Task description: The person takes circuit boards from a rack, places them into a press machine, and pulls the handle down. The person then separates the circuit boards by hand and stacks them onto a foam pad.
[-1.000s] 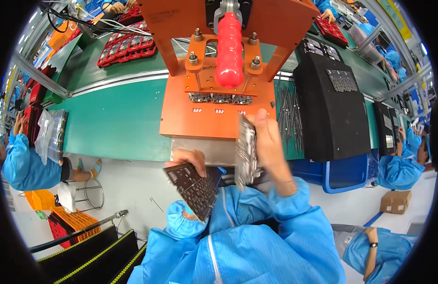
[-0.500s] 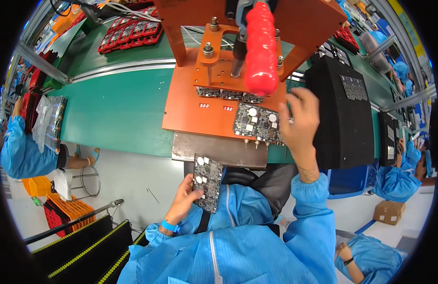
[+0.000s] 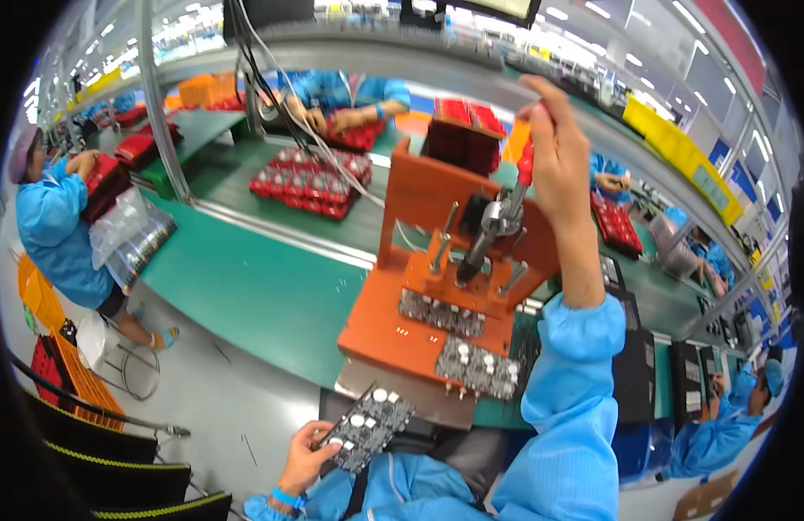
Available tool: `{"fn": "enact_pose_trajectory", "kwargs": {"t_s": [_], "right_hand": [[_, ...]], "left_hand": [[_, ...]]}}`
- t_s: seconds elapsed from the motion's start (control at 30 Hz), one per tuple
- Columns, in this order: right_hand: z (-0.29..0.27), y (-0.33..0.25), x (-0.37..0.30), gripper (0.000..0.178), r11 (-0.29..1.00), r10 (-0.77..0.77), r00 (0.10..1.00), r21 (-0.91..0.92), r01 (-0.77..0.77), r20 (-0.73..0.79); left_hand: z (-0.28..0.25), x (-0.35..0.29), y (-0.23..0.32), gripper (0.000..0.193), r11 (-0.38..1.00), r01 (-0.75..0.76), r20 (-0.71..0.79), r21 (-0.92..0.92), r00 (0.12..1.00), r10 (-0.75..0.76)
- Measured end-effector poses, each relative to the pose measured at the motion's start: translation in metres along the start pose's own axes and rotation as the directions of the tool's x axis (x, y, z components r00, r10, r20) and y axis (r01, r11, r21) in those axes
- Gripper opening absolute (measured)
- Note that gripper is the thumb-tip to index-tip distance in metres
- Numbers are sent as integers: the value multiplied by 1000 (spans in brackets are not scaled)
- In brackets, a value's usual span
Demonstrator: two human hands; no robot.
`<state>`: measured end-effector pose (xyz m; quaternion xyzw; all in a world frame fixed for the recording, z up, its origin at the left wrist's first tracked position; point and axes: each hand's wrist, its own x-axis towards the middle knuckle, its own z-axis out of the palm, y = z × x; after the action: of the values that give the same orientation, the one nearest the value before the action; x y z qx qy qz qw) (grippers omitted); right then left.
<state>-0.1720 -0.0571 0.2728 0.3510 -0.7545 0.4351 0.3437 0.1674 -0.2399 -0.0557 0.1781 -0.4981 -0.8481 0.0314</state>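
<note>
My right hand [image 3: 554,165] is raised and closed around the red handle [image 3: 525,161] of the lever on an orange press fixture [image 3: 419,286]. A dark circuit board with silver parts [image 3: 480,366] lies on the fixture's base below the press head. My left hand [image 3: 308,451] is low near my lap and holds another dark circuit board [image 3: 367,427] by its edge, tilted. Both arms are in blue sleeves.
A green workbench [image 3: 254,282] carries the fixture. Red trays of parts [image 3: 311,182] sit on the far conveyor, where another person's hands work. A person in blue sits at the left by a clear bag [image 3: 133,234]. Black trays [image 3: 632,373] lie to the right. Orange crates [image 3: 68,373] stand on the floor.
My right hand let go of the board on the fixture base and rose to grip the red lever handle. My left hand kept its board low. The view tilted upward.
</note>
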Motion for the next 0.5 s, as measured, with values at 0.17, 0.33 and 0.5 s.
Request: {"fn": "enact_pose_trajectory", "kwargs": {"t_s": [0.17,0.33,0.5], "right_hand": [[2,78,3,41,949,156,960,-305,-80,232],[1,-41,-144,33,845,-509,822,-34,534,254],[48,-49,-287,81,914,-272,464,76,398,843]], "left_hand": [[-18,-20,-14,27,964,-185,-250,-189,959,135],[-6,3,8,21,974,-153,-304,-165,948,97],[37,46,43,21,996,-83,-106,12,991,84]]}}
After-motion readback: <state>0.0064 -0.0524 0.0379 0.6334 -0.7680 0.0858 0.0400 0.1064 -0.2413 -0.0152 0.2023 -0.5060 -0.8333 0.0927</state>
